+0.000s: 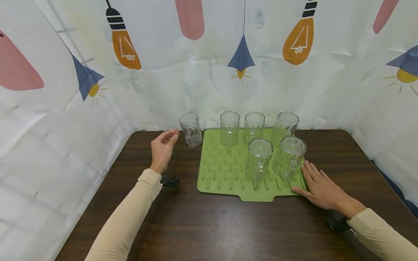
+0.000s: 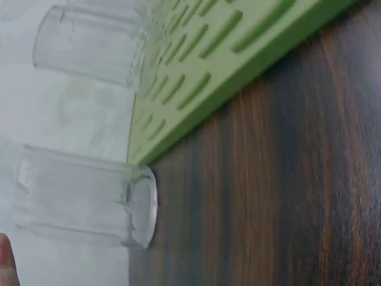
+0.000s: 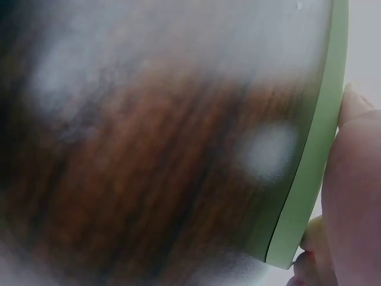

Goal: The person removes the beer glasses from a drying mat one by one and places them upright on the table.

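A clear glass mug (image 1: 191,129) stands on the dark table just left of the green drying mat (image 1: 222,181). Close to its left side is my left hand (image 1: 162,150), fingers slightly bent and nothing held. The left wrist view shows that glass mug (image 2: 77,196) beside the mat's edge, with a fingertip (image 2: 7,262) near it. Several more glass mugs stand on the mat, among them a front one (image 1: 259,159) and a front right one (image 1: 289,159). My right hand (image 1: 323,186) lies with fingers extended along the mat's right edge, touching it.
The wooden table (image 1: 209,228) extends in front of the mat and to both sides. Behind it hangs a pale curtain (image 1: 209,87) printed with lamps and bulbs. The mat has a short tab (image 1: 257,198) at its front edge.
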Tool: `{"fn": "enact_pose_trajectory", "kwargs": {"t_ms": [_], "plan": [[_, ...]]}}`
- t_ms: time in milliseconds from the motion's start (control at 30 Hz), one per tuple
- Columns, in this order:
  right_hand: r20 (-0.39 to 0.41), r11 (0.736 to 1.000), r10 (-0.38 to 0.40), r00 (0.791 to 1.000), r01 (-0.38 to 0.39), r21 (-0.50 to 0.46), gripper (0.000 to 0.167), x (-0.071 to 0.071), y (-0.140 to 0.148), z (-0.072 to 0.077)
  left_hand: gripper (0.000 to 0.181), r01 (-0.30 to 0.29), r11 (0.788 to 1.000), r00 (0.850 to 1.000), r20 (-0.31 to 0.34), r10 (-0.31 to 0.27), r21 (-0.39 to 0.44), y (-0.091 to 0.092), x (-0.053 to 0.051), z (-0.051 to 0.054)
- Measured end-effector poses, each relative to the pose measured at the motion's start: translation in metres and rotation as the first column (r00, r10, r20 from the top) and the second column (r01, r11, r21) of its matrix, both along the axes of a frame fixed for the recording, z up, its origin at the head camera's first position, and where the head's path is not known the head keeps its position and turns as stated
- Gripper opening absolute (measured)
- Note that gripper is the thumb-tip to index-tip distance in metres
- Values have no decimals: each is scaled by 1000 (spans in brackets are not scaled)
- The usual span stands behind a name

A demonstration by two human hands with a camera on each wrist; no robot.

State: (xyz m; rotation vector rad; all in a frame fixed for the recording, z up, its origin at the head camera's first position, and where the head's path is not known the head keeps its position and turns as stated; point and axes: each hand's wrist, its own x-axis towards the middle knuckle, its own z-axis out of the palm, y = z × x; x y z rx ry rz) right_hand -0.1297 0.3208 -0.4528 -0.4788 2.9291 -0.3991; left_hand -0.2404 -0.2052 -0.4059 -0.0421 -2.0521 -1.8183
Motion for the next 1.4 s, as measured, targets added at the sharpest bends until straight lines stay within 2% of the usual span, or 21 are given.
{"fn": "enact_pose_trajectory", "kwargs": {"t_ms": [267, 433, 633, 1000, 1133, 1400], "plan": [[14, 1000, -7, 1000, 7, -19, 99, 1, 2, 0, 32, 60, 998, 998, 1, -60, 0, 21, 9, 16], [18, 1000, -8, 1000, 9, -24, 99, 0, 3, 0, 30, 97, 995, 995, 9, -97, -3, 36, 13, 21], [22, 1000, -7, 1000, 8, -29, 99, 0, 3, 0, 32, 171, 985, 985, 1, -171, -26, 53, 22, 25], [23, 1000, -6, 1000, 7, -28, 100, -1, 2, 0, 30, 327, 945, 945, 20, -327, 31, 86, 44, 25], [19, 1000, -5, 1000, 6, -26, 100, 0, 1, 1, 33, 378, 925, 925, 35, -379, 39, 97, 51, 22], [17, 1000, -7, 1000, 7, -22, 100, 0, 1, 0, 33, 453, 891, 889, 82, -451, -6, 119, 67, 10]]}}
